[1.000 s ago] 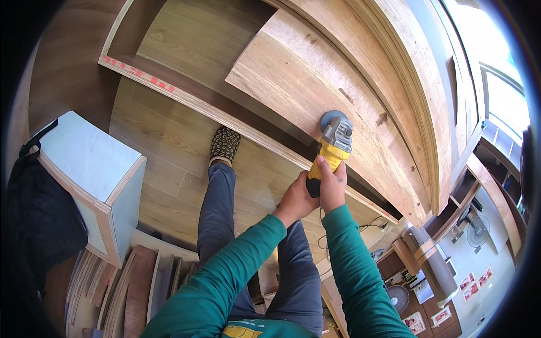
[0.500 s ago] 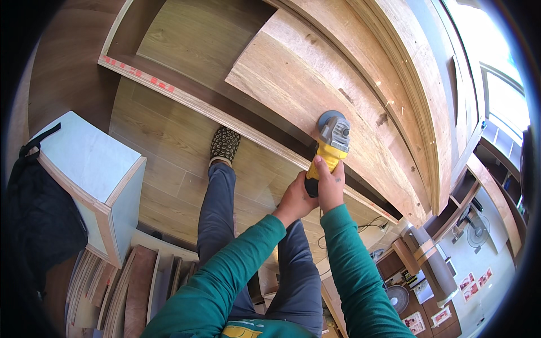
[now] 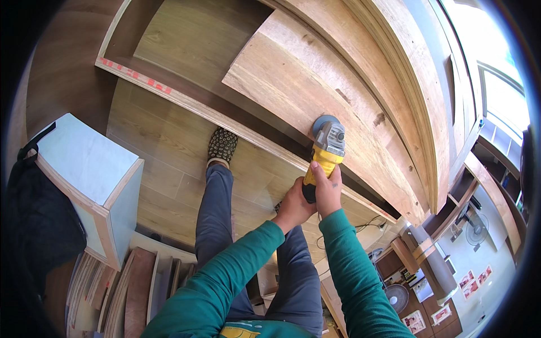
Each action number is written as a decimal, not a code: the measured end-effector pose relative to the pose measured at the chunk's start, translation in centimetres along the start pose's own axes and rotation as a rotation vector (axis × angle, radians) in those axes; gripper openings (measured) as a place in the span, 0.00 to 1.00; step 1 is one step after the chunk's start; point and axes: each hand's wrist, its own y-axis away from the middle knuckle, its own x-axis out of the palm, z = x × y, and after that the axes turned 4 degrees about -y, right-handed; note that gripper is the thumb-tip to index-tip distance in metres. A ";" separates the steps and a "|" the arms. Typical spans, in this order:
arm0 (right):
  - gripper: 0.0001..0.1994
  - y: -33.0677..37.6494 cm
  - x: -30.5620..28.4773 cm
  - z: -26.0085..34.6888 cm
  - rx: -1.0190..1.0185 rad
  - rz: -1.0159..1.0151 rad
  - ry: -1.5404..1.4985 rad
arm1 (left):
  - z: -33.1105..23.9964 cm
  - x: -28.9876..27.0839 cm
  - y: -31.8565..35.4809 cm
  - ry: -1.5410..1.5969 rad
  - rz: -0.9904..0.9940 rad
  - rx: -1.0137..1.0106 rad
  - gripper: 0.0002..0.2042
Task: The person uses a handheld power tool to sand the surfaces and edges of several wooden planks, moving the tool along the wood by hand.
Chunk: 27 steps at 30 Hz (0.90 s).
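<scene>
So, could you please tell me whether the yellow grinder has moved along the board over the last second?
No, barely: the yellow grinder sits at the same spot on the wooden board, just as far from the shoe.

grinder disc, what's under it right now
The grinder, held by both hands, sets its disc on the edge of a large wooden panel. The contact spot itself is hidden by the disc.

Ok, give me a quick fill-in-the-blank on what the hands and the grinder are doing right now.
1. Both hands, the left hand and the right hand, grip the ____ body of the angle grinder.
2. The grinder's disc sits against the edge of a ____ panel.
3. The person's sleeves are ____.
4. Left of the person's leg stands a box with a pale ____ top.

Missing words: yellow; wooden; green; blue
</scene>
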 end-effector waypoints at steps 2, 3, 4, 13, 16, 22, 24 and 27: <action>0.22 -0.3 0.1 -0.4 -0.016 -0.019 -0.031 | 0.3 0.0 -0.2 0.004 -0.006 0.018 0.35; 0.22 -0.3 0.1 -0.3 -0.015 -0.020 -0.025 | 0.3 -0.1 -0.3 0.000 -0.008 0.027 0.35; 0.22 -0.3 0.2 0.0 -0.014 -0.022 -0.020 | 0.3 -0.1 -0.4 -0.004 -0.010 0.037 0.35; 0.20 -0.8 0.7 0.6 -0.018 -0.021 -0.053 | -0.5 -0.8 -0.8 -0.011 0.001 0.018 0.36; 0.20 -1.1 0.5 0.1 -0.010 -0.052 -0.067 | -0.7 -0.8 -1.0 -0.028 0.011 0.015 0.36; 0.21 -1.1 0.7 1.0 -0.044 -0.039 -0.014 | -1.0 -0.8 -1.1 -0.010 -0.005 0.025 0.35; 0.21 -1.3 0.6 0.6 -0.037 -0.045 -0.034 | -1.0 -0.8 -1.2 -0.010 0.008 0.018 0.35; 0.21 -1.4 0.3 0.1 -0.023 -0.064 -0.040 | -1.1 -0.7 -1.1 0.002 0.033 -0.003 0.35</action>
